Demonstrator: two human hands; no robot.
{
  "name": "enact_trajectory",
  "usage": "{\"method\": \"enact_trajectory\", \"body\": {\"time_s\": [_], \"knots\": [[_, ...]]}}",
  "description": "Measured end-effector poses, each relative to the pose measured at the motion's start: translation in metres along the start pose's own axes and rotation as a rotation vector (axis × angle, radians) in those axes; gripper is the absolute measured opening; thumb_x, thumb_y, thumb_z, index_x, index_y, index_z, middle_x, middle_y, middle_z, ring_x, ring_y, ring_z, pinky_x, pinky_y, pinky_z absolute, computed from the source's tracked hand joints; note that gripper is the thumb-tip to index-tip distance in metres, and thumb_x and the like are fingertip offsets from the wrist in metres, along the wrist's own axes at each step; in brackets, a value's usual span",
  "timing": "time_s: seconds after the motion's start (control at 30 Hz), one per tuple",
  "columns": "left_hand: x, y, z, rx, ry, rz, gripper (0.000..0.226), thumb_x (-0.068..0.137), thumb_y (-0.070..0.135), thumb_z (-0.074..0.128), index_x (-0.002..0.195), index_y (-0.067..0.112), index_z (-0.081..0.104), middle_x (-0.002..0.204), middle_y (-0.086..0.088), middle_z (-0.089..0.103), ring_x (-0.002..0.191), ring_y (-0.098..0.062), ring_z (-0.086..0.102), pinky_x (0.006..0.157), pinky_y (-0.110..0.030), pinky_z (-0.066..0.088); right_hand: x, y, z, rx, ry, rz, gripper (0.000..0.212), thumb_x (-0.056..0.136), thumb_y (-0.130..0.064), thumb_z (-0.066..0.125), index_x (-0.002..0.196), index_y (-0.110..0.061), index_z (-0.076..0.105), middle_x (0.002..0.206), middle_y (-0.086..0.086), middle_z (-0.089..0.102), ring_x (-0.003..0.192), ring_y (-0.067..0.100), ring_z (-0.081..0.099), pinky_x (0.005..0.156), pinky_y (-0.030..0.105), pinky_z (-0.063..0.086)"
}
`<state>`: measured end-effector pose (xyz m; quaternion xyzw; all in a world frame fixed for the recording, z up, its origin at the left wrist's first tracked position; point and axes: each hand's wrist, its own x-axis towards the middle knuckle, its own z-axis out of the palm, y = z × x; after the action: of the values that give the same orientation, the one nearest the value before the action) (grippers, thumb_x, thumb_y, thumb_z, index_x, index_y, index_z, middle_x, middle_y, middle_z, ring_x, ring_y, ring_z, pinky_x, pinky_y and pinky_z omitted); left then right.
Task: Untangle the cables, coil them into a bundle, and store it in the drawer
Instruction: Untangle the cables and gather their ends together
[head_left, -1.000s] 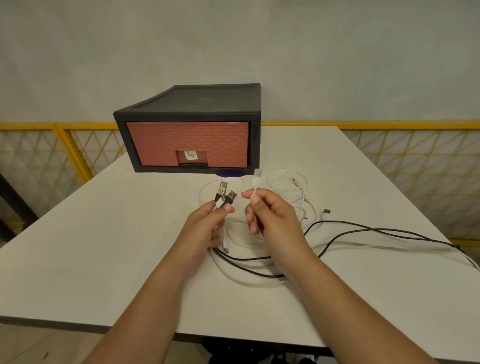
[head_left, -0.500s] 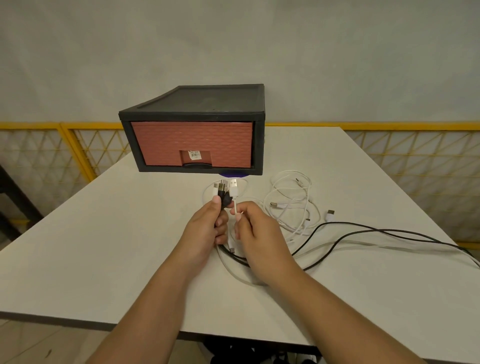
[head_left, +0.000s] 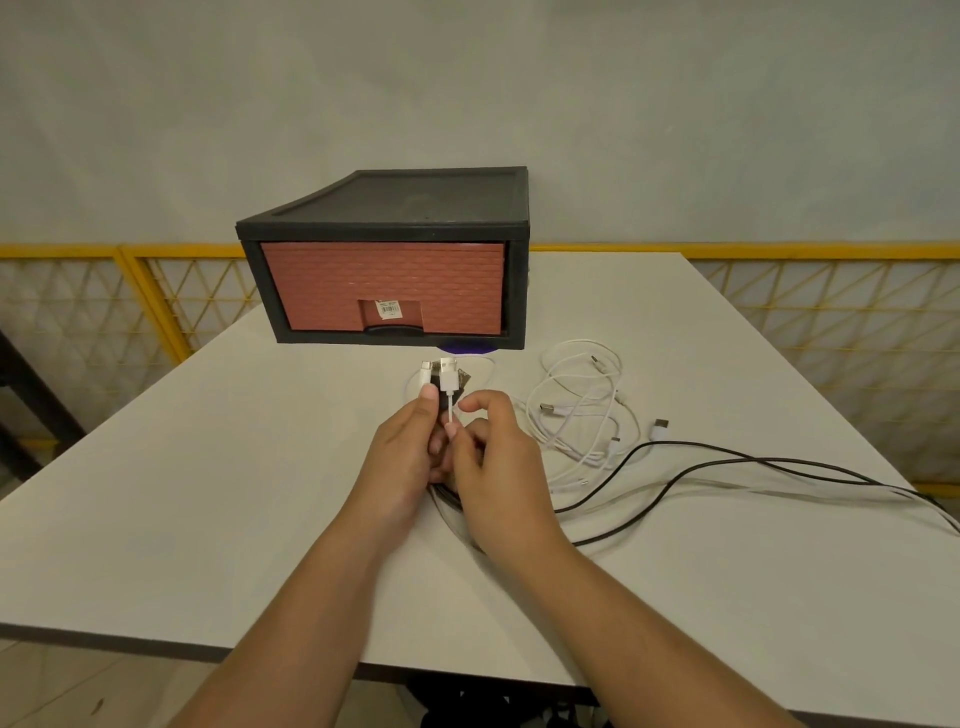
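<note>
Left hand (head_left: 400, 457) grips plugs (head_left: 445, 379); right hand (head_left: 498, 467) pinches white cable (head_left: 449, 413) just below. Palms hide the rest; black cables (head_left: 779, 462) exit frame right.

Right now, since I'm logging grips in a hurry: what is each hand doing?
Left hand: holds a bunch of cable plugs.
Right hand: pinches the white cable just below its plug.

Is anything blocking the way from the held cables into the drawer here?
Yes: the drawer's red front is fully shut in its black housing. The left hand grips the plug ends and the right hand pinches a white cable just before it; no other obstacle shows between.
</note>
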<state>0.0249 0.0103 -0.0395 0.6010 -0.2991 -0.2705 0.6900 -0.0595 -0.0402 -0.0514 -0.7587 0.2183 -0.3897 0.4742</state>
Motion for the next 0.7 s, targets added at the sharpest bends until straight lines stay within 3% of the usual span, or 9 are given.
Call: {"method": "enact_trajectory", "body": {"time_s": [0.07,0.23,0.4,0.53,0.6,0.7], "knots": [[0.0,-0.001,0.0,0.018,-0.001,0.017,0.051,0.104,0.04,0.037,0.063,0.01,0.042,0.048,0.002,0.043,0.042,-0.009,0.038,0.045,-0.019,0.033,0.002,0.002,-0.001,0.021,0.014,0.009,0.011,0.099,-0.019,0.049,0.109,-0.025,0.047,0.063,-0.005,0.062,0.057,0.005,0.06,0.059,0.022,0.049],[-0.001,-0.004,0.002,0.056,-0.016,0.045,0.05,0.103,0.038,0.04,0.073,-0.001,0.053,0.05,0.003,0.048,0.043,-0.007,0.043,0.046,-0.017,0.037,0.006,0.007,-0.003,0.059,0.026,0.054,0.009,0.097,-0.017,0.049,0.1,-0.025,0.047,0.06,-0.001,0.063,0.053,0.009,0.06,0.062,0.038,0.054],[0.0,-0.005,0.001,0.023,-0.093,0.025,0.035,0.091,0.043,0.053,0.085,0.008,0.054,0.072,-0.015,0.051,0.051,-0.011,0.048,0.046,-0.018,0.04,0.007,0.009,-0.003,-0.078,0.044,0.039,0.01,0.096,-0.029,0.05,0.091,-0.028,0.041,0.062,0.005,0.062,0.057,0.022,0.058,0.059,0.044,0.05],[0.005,-0.007,-0.002,-0.047,0.027,-0.027,0.029,0.103,0.032,0.043,0.082,0.014,0.051,0.058,0.004,0.045,0.047,-0.006,0.041,0.044,-0.016,0.036,0.005,0.007,-0.003,-0.255,-0.011,-0.064,0.014,0.097,-0.021,0.049,0.11,-0.024,0.045,0.07,-0.002,0.06,0.067,0.021,0.059,0.066,0.045,0.048],[0.009,-0.008,-0.005,-0.157,0.096,-0.064,0.032,0.104,0.034,0.043,0.08,0.014,0.051,0.064,0.003,0.045,0.053,-0.009,0.041,0.048,-0.019,0.035,0.003,0.006,-0.007,-0.337,-0.023,-0.131,0.015,0.097,-0.019,0.049,0.112,-0.022,0.05,0.075,-0.003,0.061,0.073,0.022,0.059,0.07,0.043,0.047],[0.015,-0.004,-0.011,-0.523,0.158,-0.16,0.03,0.104,0.028,0.041,0.078,0.017,0.047,0.067,0.002,0.048,0.058,-0.012,0.046,0.057,-0.023,0.039,0.001,0.007,-0.017,-0.498,-0.047,-0.213,0.014,0.097,-0.017,0.047,0.099,-0.021,0.061,0.082,-0.002,0.064,0.081,0.024,0.056,0.076,0.041,0.041]]}}
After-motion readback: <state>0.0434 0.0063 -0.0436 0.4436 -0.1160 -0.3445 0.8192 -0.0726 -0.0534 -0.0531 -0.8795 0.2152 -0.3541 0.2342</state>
